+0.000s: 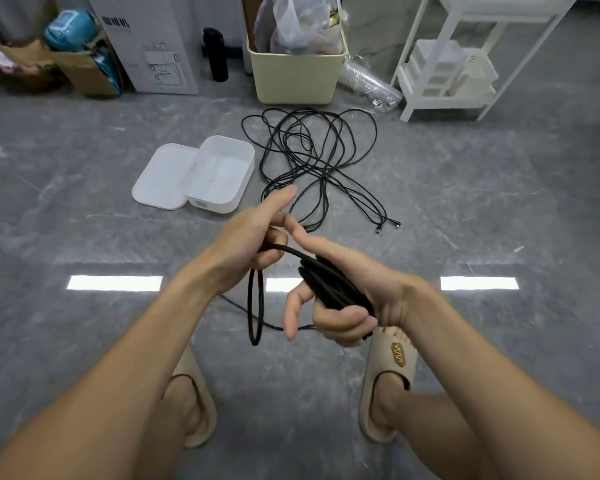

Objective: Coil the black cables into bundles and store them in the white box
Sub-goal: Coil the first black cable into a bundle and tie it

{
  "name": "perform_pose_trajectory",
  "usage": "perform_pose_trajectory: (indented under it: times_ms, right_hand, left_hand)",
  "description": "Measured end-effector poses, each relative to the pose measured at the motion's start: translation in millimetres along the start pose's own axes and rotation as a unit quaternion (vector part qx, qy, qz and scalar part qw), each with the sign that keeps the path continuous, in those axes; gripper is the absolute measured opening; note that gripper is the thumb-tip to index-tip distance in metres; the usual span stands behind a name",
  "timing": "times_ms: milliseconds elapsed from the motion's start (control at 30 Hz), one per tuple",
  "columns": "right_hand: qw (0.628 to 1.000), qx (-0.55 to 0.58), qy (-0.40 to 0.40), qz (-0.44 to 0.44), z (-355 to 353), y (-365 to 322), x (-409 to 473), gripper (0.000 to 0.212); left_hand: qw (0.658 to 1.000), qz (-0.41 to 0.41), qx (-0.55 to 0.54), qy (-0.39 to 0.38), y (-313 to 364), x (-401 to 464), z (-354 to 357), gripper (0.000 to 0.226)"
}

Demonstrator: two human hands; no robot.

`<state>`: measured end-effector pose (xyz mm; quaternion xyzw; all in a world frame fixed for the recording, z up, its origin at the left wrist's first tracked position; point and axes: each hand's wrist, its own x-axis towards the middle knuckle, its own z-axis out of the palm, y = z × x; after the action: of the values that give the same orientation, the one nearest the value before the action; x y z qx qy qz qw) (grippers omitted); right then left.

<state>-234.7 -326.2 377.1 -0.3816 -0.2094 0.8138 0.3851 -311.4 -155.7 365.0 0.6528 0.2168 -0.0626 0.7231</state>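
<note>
My right hand (pixel 347 306) grips a coiled bundle of black cable (pixel 333 285) across its palm, fingers curled round it. From the bundle a strand runs up to my left hand (pixel 253 233), which holds it with curled fingers while the forefinger points forward. A loop of the same cable (pixel 255 306) hangs below my left hand. More loose black cables (pixel 312 157) lie tangled on the grey floor ahead. The white box (pixel 222 174) stands open left of that tangle, its lid (pixel 163 178) lying beside it.
A cream bin (pixel 295 74) stuffed with plastic bags stands behind the cables. A white shelf rack (pixel 458 60) is at the right, a black bottle (pixel 215 53) and cardboard boxes (pixel 84 71) at the left. My feet in beige slippers (pixel 388 372) are below my hands.
</note>
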Motion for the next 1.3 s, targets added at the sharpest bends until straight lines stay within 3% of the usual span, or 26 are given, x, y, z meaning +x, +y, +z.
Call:
perform_pose_trajectory:
  times_ms: [67,133,233,333,433,500,600,800,933,1133,1300]
  right_hand:
    - [0.992,0.056,-0.11,-0.025,2,3,4,0.089]
    - [0.975,0.094,-0.191,-0.059,5,5,8,0.075]
    - [0.954,0.13,-0.237,-0.133,10,5,7,0.051]
    - [0.939,0.203,-0.196,-0.199,12,2,-2,0.044]
    - [0.921,0.23,-0.155,-0.274,11,-2,-11,0.047]
    - [0.912,0.245,-0.115,-0.309,11,-5,-13,0.052]
    - [0.896,0.263,-0.064,-0.352,9,-4,-13,0.057]
    - [0.864,0.299,-0.034,-0.403,1,-1,-8,0.063]
    - [0.847,0.322,-0.008,-0.424,-4,-2,-12,0.065]
    - [0.822,0.329,0.098,-0.455,-8,-7,-19,0.058]
    - [0.79,0.329,0.186,-0.483,-11,-9,-19,0.055]
  left_hand:
    - [0.999,0.037,0.015,0.026,1,0,7,0.059]
    - [0.996,0.066,0.048,0.039,0,1,14,0.062]
    - [0.991,0.072,0.109,0.032,-2,-1,24,0.071]
    - [0.983,0.06,0.176,0.009,-10,-1,28,0.059]
    - [0.99,0.018,0.131,-0.041,-17,-3,37,0.068]
    - [0.992,0.011,0.124,-0.038,-20,0,41,0.059]
    - [0.997,-0.016,0.014,-0.068,-22,1,43,0.044]
    - [0.97,-0.071,-0.167,-0.16,-21,-3,42,0.059]
    - [0.977,-0.055,-0.084,-0.19,-20,-9,38,0.031]
    - [0.981,-0.033,0.038,-0.185,-23,-12,41,0.067]
    - [0.971,-0.046,0.141,-0.19,-31,-12,42,0.074]
